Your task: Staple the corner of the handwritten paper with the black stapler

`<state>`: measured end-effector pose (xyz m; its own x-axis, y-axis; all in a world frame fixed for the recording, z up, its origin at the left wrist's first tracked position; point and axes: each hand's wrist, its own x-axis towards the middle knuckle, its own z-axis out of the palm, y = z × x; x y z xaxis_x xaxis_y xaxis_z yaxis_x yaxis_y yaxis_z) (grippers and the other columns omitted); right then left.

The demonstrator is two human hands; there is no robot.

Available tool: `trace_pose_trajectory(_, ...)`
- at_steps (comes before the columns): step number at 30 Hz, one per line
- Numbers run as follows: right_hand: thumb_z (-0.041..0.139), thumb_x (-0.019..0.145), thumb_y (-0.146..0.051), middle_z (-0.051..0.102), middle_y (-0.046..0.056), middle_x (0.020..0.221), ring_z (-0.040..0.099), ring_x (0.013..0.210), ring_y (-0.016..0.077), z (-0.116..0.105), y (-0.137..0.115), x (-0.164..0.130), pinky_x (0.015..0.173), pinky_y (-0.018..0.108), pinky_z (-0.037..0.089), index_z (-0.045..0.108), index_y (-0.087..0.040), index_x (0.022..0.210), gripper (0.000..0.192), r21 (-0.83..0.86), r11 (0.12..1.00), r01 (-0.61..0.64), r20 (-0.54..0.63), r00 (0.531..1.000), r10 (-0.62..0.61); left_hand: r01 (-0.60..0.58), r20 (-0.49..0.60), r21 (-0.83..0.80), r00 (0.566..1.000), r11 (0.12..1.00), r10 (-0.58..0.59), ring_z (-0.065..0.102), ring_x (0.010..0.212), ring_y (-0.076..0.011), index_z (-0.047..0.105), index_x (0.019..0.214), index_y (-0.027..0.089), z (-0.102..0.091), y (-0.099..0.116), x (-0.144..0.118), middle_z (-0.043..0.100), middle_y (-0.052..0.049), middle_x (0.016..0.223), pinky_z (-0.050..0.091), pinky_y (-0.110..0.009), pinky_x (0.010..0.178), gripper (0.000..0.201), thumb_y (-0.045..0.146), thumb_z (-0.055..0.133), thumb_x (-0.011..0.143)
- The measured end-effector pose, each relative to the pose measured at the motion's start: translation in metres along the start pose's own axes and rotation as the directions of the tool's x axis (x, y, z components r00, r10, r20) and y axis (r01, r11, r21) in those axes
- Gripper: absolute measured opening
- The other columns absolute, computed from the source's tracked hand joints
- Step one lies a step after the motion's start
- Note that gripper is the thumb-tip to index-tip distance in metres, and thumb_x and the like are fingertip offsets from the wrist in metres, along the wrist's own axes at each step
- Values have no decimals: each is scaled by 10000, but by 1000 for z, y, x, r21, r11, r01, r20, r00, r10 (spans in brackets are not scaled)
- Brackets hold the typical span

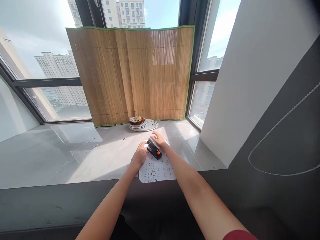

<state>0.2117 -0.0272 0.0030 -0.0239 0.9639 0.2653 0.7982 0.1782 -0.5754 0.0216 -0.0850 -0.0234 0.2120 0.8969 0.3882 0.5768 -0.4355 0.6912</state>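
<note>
A black stapler (pixel 154 149) with an orange patch at its near end lies at a slant on a sheet of paper (pixel 156 171) covered in rows of dark writing. My left hand (pixel 140 154) is at the paper's left edge, its fingers curled together on the sheet, with their tips close to the stapler's far end. Just right of the stapler, my right hand (pixel 158 138) has its fingers stretched out and spread, with nothing held in them. The hands partly cover the paper's upper part.
A stack of plates (pixel 138 123) sits farther back on the pale tiled window sill (pixel 82 160). Behind it a bamboo blind (pixel 140 76) with green edging leans against the windows. Small dark bits lie left of the paper. A beaded cord (pixel 265 141) hangs at the right.
</note>
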Motion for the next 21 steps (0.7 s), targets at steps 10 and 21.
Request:
trace_pose_trajectory(10,827,883,-458,746,15,858,679,797,211,-16,31,-96,767,327,532,749,-224,1087,320,276,948,160,-75,987,-145,13,122,307,991,952,-53,452,1564,-338,549,1554,52,16,-3,-10,528,-248,1645,308,-457,1315,551,116,388,1031)
trace_pose_trajectory(21,639,1010,-544,784,96,912,698,896,269,-30,35,-100,876,414,562,861,-234,1009,382,315,893,321,-516,848,-123,125,125,72,983,990,-133,494,1557,-285,687,1411,139,1,-2,-5,599,-169,1625,325,-440,1325,541,61,449,932)
